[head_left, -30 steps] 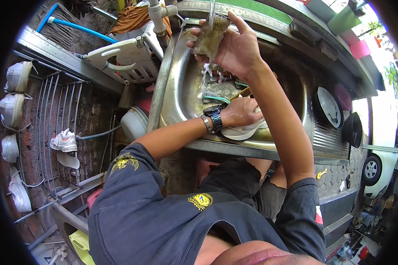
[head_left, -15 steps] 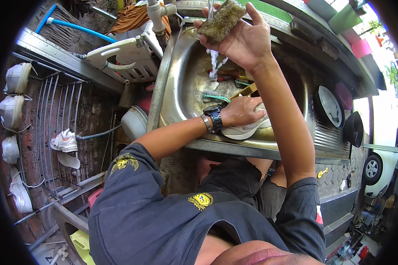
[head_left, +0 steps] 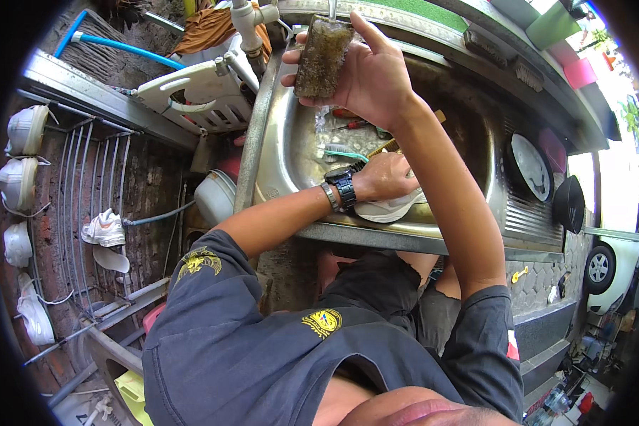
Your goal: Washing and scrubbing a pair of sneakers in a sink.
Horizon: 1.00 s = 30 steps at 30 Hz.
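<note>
Brown-green rectangular sponge (head_left: 323, 60): across the bare right hand (head_left: 371, 79), above the shiny metal sink (head_left: 280, 138), under running water (head_left: 332, 8).
Right hand: holds the sponge on its fingers, thumb spread away.
Left hand (head_left: 387, 175): on a pale grey shoe (head_left: 385, 211); fingers partly hidden, grip cannot be told.
Teal-handled brush (head_left: 345, 153): lies in the sink.
</note>
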{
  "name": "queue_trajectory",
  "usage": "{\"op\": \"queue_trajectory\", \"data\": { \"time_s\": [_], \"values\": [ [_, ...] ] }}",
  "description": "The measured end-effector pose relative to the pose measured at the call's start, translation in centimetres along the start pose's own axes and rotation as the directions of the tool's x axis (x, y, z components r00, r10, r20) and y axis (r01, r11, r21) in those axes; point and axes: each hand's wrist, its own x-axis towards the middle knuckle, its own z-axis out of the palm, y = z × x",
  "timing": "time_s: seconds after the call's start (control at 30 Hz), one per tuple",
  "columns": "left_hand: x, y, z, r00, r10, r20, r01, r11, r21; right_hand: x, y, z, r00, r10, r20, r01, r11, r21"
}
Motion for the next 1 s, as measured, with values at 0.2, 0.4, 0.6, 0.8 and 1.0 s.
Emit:
{"op": "queue_trajectory", "data": {
  "time_s": [0.2, 0.4, 0.6, 0.8, 1.0],
  "values": [
    [-0.1, 0.7, -0.8, 0.979, -0.136, 0.149, 0.138, 0.990, 0.000, 2.3, 0.2, 0.4, 0.991, -0.033, -0.131, 0.025, 0.998, -0.061],
    [-0.4, 2.8, -1.7, 0.998, -0.069, -0.007, 0.069, 0.995, -0.071, 3.8, 1.7, 2.5, 0.948, -0.138, -0.286, 0.047, 0.952, -0.303],
    [-0.4, 3.0, -1.9, 0.999, -0.029, -0.046, 0.023, 0.993, -0.114, 4.0, 1.8, 3.0, 0.806, -0.197, -0.558, 0.017, 0.951, -0.310],
    [0.2, 0.9, -0.1, 0.997, 0.050, -0.059, -0.051, 0.998, -0.030, 4.4, 3.0, 0.1, 0.817, -0.135, -0.561, 0.101, 0.991, -0.092],
    [0.3, 1.2, -0.4, 0.997, 0.051, -0.054, -0.051, 0.999, -0.003, 7.0, 2.5, -1.7, 0.871, -0.136, -0.472, 0.079, 0.987, -0.137]
  ]
}}
